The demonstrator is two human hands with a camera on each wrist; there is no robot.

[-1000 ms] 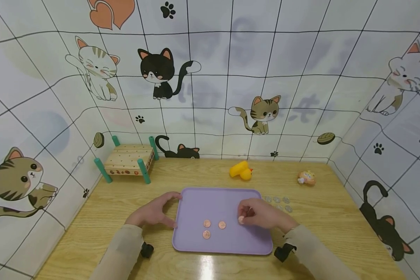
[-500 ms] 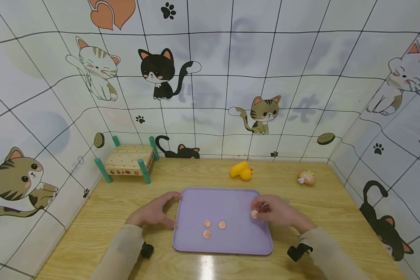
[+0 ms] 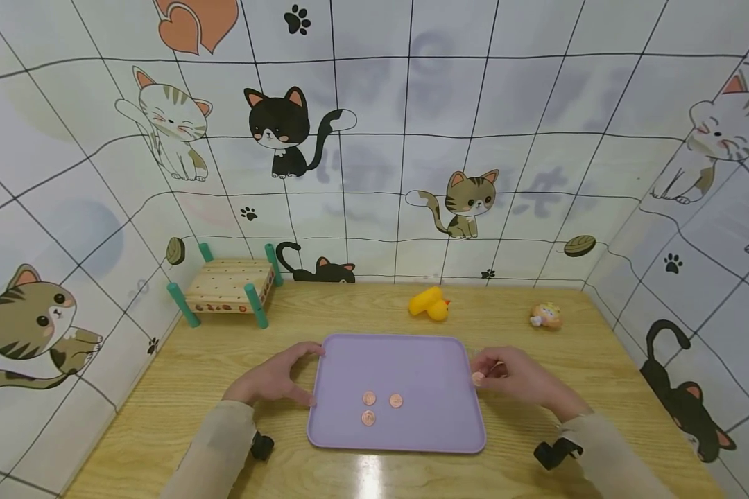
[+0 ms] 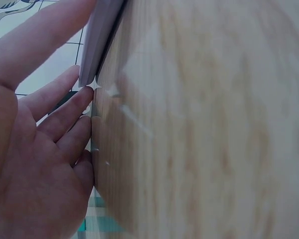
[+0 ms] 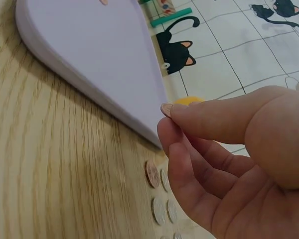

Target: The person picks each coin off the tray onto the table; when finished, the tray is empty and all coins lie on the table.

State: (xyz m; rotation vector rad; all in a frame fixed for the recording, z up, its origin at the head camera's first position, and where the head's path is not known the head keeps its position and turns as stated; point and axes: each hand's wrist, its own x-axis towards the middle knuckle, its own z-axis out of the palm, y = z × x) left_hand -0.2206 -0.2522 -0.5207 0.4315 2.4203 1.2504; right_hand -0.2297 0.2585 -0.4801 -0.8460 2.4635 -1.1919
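My right hand (image 3: 517, 374) pinches a copper coin (image 3: 477, 379) between thumb and fingertips at the right rim of the purple tray (image 3: 424, 388). Its other fingers are bent in below. On the tray's left half lie three copper coins, one of them a coin (image 3: 396, 400) a little right of the other two. My left hand (image 3: 274, 376), fingers spread, rests against the tray's left edge; its palm shows in the left wrist view. Under my right hand, several coins (image 5: 158, 211) lie on the table in the right wrist view; the head view mostly hides them.
A yellow rubber duck (image 3: 429, 303) lies behind the tray. Farther right is a small orange toy figure (image 3: 546, 316). A little wooden bed with green posts (image 3: 229, 285) stands at the back left. Cat-printed walls (image 3: 374, 138) enclose the wooden table (image 3: 343, 308).
My right hand has moved rightward across the tray to its right rim, still pinching the copper coin. The left hand, the tray and the three coins on it have stayed put.
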